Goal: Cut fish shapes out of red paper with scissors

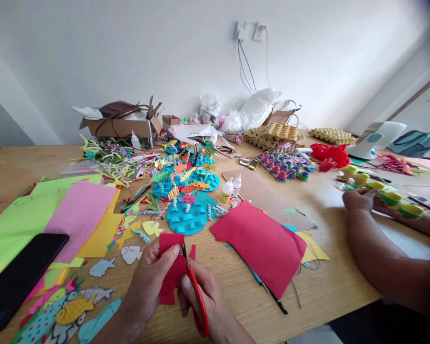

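My left hand (148, 272) pinches a piece of red paper (171, 241) between thumb and fingers. My right hand (204, 291) grips red-handled scissors (199, 306), whose blades (185, 251) meet the paper's right edge. Just beyond the blades lies a narrow red scrap (192, 252). A larger sheet of red paper (265, 243) rests to the right, one corner cut away. Near my left hand are paper fish: a white one (131, 254), a grey-blue one (102, 267) and a yellow one (153, 228). Blue discs with looped strips (187, 215) stand ahead, several fish fixed on some.
Coloured sheets (80, 210) and a black phone (28, 277) lie left. Glue bottles (226, 191) stand mid-table; a paintbrush (272, 291) lies partly under the red sheet. At right, another person's arms (376, 239) reach toward painted egg-carton pieces (390, 197). Boxes (120, 131) line the wall.
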